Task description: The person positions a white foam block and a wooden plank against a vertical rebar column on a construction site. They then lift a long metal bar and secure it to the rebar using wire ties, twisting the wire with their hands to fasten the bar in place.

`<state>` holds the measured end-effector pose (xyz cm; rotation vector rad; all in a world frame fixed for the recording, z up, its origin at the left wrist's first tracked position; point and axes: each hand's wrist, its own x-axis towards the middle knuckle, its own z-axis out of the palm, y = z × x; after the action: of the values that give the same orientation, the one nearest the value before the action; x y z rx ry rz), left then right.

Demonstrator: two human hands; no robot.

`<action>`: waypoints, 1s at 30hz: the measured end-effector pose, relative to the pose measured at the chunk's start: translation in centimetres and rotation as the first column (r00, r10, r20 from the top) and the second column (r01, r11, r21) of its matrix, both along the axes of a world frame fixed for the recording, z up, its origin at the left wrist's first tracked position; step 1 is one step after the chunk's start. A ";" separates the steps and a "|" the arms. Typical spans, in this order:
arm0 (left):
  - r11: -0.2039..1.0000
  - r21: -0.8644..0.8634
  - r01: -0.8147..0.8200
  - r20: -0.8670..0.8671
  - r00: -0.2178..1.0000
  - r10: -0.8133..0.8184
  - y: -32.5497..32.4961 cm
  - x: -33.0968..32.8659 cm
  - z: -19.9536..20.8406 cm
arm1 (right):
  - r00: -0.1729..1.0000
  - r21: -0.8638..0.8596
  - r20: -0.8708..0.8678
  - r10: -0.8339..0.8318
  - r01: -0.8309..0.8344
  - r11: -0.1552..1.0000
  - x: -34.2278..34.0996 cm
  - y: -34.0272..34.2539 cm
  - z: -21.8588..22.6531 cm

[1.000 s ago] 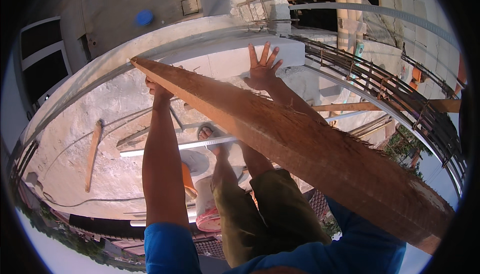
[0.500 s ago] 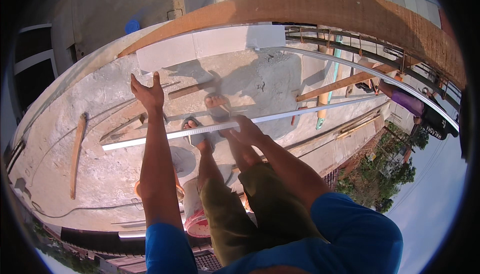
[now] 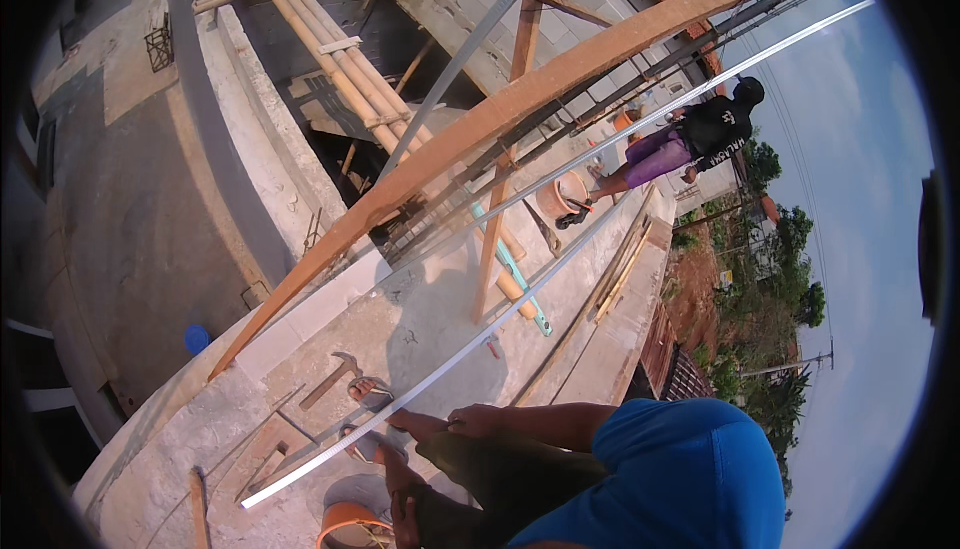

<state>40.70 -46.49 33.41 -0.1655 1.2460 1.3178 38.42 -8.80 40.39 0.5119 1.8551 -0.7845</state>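
My right hand [image 3: 476,419] lies over my right knee, fingers flat and nothing in them. By my left knee rests my left hand [image 3: 405,517], partly seen, with no object in it. A long, thin light-metal strip [image 3: 400,392] runs slantwise across the concrete past my sandaled feet, apart from both hands. A claw hammer [image 3: 330,379] lies just beyond my feet. Near my left hand stands an orange bucket [image 3: 352,526], cut off by the lower edge.
A long brown plank [image 3: 480,119] stands along the slab edge beside pale blocks [image 3: 315,319]. Steel rebar [image 3: 600,99], a second metal strip [image 3: 690,99] and a turquoise spirit level [image 3: 530,304] lie beyond. A person [image 3: 690,139] in purple shorts stands by another orange bucket [image 3: 562,194].
The view has swung toward the far right. My left hand has come down from beside the pale blocks to my knee; my right hand has left the metal strip for my knee.
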 end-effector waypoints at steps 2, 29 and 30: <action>0.998 -0.019 -0.053 0.053 0.997 0.054 1.0 -1.1 2.0 | 0.997 0.000 -0.070 -0.032 0.032 0.999 -0.1 -0.9 0.9; 0.873 -0.114 -0.475 0.352 0.802 0.483 -7.5 6.0 15.3 | 0.947 0.154 -0.127 -0.296 0.314 0.937 6.5 -0.5 12.6; 0.847 -0.203 -0.491 0.446 0.724 0.526 -8.1 6.2 15.5 | 0.943 0.166 -0.136 -0.303 0.324 0.932 6.6 -0.7 12.7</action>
<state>46.90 -54.56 48.89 -0.9003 0.8253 1.5681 45.02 -9.46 53.07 0.9200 1.9855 -0.8663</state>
